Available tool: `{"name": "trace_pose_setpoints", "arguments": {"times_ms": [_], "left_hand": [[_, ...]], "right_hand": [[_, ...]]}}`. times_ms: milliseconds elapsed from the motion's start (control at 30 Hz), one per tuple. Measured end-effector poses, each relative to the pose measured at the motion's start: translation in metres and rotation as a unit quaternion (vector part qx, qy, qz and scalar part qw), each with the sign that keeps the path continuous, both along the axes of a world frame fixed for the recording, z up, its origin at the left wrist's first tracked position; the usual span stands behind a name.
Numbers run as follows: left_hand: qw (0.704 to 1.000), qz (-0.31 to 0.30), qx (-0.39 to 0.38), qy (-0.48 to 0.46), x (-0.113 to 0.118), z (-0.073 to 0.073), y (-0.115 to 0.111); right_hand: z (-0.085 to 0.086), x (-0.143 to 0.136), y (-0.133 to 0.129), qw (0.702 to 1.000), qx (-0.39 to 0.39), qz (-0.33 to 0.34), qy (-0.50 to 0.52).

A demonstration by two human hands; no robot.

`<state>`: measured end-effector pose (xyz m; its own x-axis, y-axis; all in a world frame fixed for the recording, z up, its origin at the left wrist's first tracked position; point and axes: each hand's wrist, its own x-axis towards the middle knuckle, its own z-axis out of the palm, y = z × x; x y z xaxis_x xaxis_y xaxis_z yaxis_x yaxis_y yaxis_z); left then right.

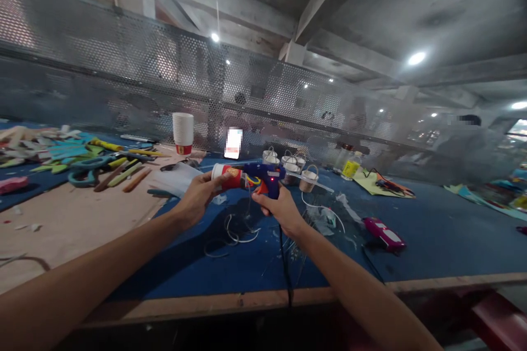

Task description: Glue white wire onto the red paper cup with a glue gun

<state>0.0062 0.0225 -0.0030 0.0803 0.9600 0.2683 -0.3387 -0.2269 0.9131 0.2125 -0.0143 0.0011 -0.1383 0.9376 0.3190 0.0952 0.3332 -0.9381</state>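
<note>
My left hand is wrapped round a red and white paper cup, which lies tilted on its side in the air. In my right hand is a blue glue gun with an orange trigger and a lit red light. Its nozzle end points left, up against the base of the cup; whether it touches I cannot tell. A clear glue stick sticks out of the gun's rear, and a black cord hangs below. Beneath my hands lie curled white cords on the blue table top.
A stack of paper cups and a lit phone stand at the back. Small handled baskets and a yellow-labelled bottle are right of them. Scissors and tools lie left; a magenta case-like object lies right.
</note>
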Motion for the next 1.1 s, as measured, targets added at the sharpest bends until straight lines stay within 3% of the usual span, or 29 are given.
{"name": "trace_pose_setpoints", "arguments": {"times_ms": [200, 333, 600, 833, 1100], "left_hand": [[0.999, 0.033, -0.003, -0.002, -0.005, 0.001, 0.006], [1.000, 0.027, 0.001, 0.016, -0.004, 0.002, 0.003], [0.997, 0.042, 0.032, 0.054, -0.001, 0.007, -0.005], [0.991, 0.100, 0.044, 0.078, -0.003, 0.006, -0.002], [0.992, 0.086, 0.047, 0.074, -0.004, 0.003, -0.001]], "right_hand": [[0.011, 0.008, -0.005, 0.998, 0.033, -0.023, -0.045], [0.016, 0.013, -0.009, 0.989, 0.090, -0.085, -0.085], [0.005, 0.019, -0.005, 0.978, 0.099, -0.116, -0.144], [0.001, 0.016, -0.003, 0.943, 0.168, -0.167, -0.232], [-0.001, 0.018, -0.001, 0.929, 0.166, -0.178, -0.280]]}}
